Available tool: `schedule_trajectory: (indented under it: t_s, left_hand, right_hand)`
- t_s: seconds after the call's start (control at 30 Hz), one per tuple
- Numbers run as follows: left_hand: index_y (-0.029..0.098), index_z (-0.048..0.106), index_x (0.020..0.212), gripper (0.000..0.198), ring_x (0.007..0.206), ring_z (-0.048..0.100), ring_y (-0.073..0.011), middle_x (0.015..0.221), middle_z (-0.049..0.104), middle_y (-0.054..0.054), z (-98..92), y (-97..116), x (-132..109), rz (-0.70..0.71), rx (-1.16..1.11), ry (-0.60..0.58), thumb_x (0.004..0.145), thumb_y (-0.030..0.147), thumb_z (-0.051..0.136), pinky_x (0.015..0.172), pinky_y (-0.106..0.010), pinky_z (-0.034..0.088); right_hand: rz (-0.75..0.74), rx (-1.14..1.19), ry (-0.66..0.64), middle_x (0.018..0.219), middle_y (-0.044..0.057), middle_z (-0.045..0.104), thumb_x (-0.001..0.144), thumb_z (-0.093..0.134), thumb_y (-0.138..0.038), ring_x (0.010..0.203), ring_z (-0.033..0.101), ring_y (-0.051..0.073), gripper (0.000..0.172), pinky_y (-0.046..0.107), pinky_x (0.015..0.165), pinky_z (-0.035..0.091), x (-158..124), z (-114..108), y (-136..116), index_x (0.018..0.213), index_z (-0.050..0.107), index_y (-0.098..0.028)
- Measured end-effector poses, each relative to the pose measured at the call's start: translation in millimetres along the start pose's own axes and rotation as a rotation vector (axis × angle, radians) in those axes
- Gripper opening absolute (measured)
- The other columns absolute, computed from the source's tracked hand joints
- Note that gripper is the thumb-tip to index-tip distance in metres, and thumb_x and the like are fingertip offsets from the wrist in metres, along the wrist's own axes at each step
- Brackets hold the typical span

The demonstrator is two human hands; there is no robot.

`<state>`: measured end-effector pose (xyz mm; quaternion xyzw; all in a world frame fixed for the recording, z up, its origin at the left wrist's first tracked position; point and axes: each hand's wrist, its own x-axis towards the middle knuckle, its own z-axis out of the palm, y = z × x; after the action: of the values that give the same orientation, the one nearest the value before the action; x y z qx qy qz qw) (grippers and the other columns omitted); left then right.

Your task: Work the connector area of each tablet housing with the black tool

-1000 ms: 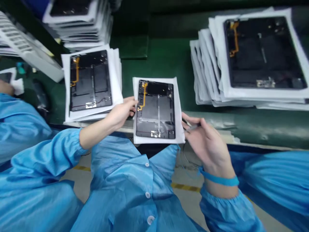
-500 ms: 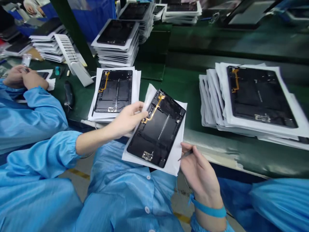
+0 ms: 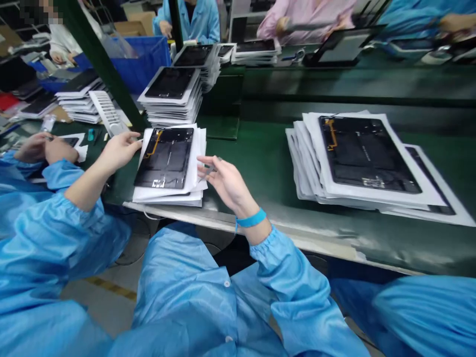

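A black tablet back housing point(image 3: 165, 158) with an orange flex cable lies on a white paper stack point(image 3: 198, 158), tilted a little in the picture. My left hand point(image 3: 119, 151) is beside the stack's far left corner, fingers spread, holding nothing. My right hand point(image 3: 225, 182) is just right of the housing, clear of it. A thin metal pick point(image 3: 211, 169) sits in that hand, its tip showing past the fingers. A larger black housing point(image 3: 366, 153) with an orange cable rests on a white sheet pile point(image 3: 308, 153) to the right.
Behind the near stack stands a pile of tablets on white sheets point(image 3: 171, 84). A white vented rack point(image 3: 107, 112) and a blue bin point(image 3: 139, 67) are further left. A co-worker's hands point(image 3: 46, 149) work at the left, and several blue-coated people stand beyond the green bench point(image 3: 253, 148).
The housing on its paper has left my hands and now lies on the left stack. Both hands have spread apart, and the view has tilted up to show more of the room.
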<state>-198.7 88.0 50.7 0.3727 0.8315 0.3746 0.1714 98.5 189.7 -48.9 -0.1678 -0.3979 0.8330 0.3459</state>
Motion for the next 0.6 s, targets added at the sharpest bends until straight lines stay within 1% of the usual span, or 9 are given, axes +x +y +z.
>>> schedule_trajectory:
  t_s: [0.07, 0.13, 0.2, 0.23, 0.3, 0.33, 0.4, 0.5, 0.6]
  left_hand:
    - [0.02, 0.079, 0.126, 0.049, 0.144, 0.061, -0.0451, 0.096, 0.075, -0.004, -6.6, 6.1, 3.3, 0.079, 0.245, 0.067, 0.078, 0.03, 0.081, 0.125, -0.057, 0.04]
    - [0.031, 0.079, 0.123, 0.042, 0.144, 0.062, -0.0453, 0.094, 0.07, -0.003, -2.8, 22.1, 10.9, 0.174, 0.346, 0.043, 0.082, 0.039, 0.076, 0.128, -0.059, 0.039]
    - [0.036, 0.078, 0.112, 0.03, 0.131, 0.068, -0.0419, 0.092, 0.066, -0.002, 18.1, 48.4, 22.2, 0.308, 0.402, -0.031, 0.084, 0.047, 0.072, 0.13, -0.06, 0.041]
    - [0.035, 0.078, 0.108, 0.027, 0.125, 0.069, -0.0405, 0.094, 0.067, -0.002, 35.8, 65.3, 27.6, 0.38, 0.396, -0.089, 0.085, 0.048, 0.071, 0.131, -0.06, 0.042]
    - [0.03, 0.08, 0.108, 0.025, 0.122, 0.069, -0.0389, 0.107, 0.072, -0.003, 83.8, 105.4, 35.8, 0.505, 0.325, -0.237, 0.088, 0.043, 0.072, 0.132, -0.058, 0.041]
    - [0.027, 0.081, 0.11, 0.025, 0.126, 0.067, -0.0394, 0.111, 0.075, -0.005, 112.3, 127.4, 39.3, 0.552, 0.255, -0.306, 0.089, 0.036, 0.072, 0.133, -0.057, 0.04]
    - [0.023, 0.083, 0.119, 0.028, 0.123, 0.069, -0.0346, 0.114, 0.078, -0.005, 173.6, 171.9, 47.2, 0.606, 0.203, -0.404, 0.096, 0.032, 0.07, 0.131, -0.049, 0.042]
    - [0.02, 0.083, 0.126, 0.031, 0.12, 0.071, -0.0308, 0.122, 0.081, -0.008, 262.3, 231.0, 62.4, 0.65, 0.163, -0.474, 0.098, 0.024, 0.07, 0.124, -0.04, 0.047]
    - [0.02, 0.084, 0.114, 0.025, 0.13, 0.068, -0.0318, 0.127, 0.081, -0.01, 331.3, 272.4, 72.1, 0.675, 0.155, -0.461, 0.094, 0.017, 0.069, 0.121, -0.036, 0.046]
  right_hand:
    - [-0.056, -0.019, 0.033, 0.135, 0.008, 0.085, 0.086, 0.093, -0.073, 0.125, 0.076, 0.027, 0.051, 0.039, 0.109, 0.062, -23.4, -7.5, 0.6, 0.101, 0.089, -0.025]
    - [-0.086, -0.06, 0.065, 0.135, 0.009, 0.085, 0.089, 0.088, -0.078, 0.124, 0.076, 0.026, 0.055, 0.038, 0.109, 0.061, -55.5, -18.6, -2.4, 0.094, 0.087, -0.023]
    - [-0.09, -0.055, 0.126, 0.124, 0.01, 0.087, 0.094, 0.084, -0.077, 0.118, 0.078, 0.026, 0.056, 0.039, 0.11, 0.06, -88.1, -31.6, -6.4, 0.08, 0.079, -0.022]
    - [-0.095, -0.036, 0.172, 0.117, 0.009, 0.087, 0.095, 0.083, -0.076, 0.114, 0.079, 0.026, 0.058, 0.04, 0.11, 0.06, -103.1, -38.6, -8.3, 0.075, 0.073, -0.023]
    - [-0.121, -0.001, 0.281, 0.105, 0.008, 0.086, 0.095, 0.085, -0.074, 0.106, 0.08, 0.025, 0.059, 0.04, 0.108, 0.062, -130.0, -53.0, -11.5, 0.07, 0.065, -0.023]
    - [-0.137, 0.007, 0.336, 0.102, 0.007, 0.086, 0.094, 0.086, -0.073, 0.103, 0.08, 0.024, 0.059, 0.039, 0.105, 0.063, -141.9, -60.0, -12.8, 0.071, 0.064, -0.024]
    - [-0.166, 0.008, 0.431, 0.099, 0.006, 0.085, 0.094, 0.087, -0.071, 0.101, 0.079, 0.024, 0.057, 0.038, 0.101, 0.063, -163.3, -71.9, -14.9, 0.071, 0.064, -0.024]
    - [-0.191, 0.009, 0.519, 0.096, 0.006, 0.084, 0.092, 0.09, -0.068, 0.098, 0.078, 0.023, 0.055, 0.037, 0.1, 0.064, -192.0, -82.6, -17.4, 0.071, 0.064, -0.024]
    - [-0.224, 0.0, 0.587, 0.095, 0.005, 0.084, 0.093, 0.091, -0.065, 0.095, 0.077, 0.022, 0.053, 0.037, 0.097, 0.063, -218.9, -87.4, -19.0, 0.071, 0.066, -0.024]
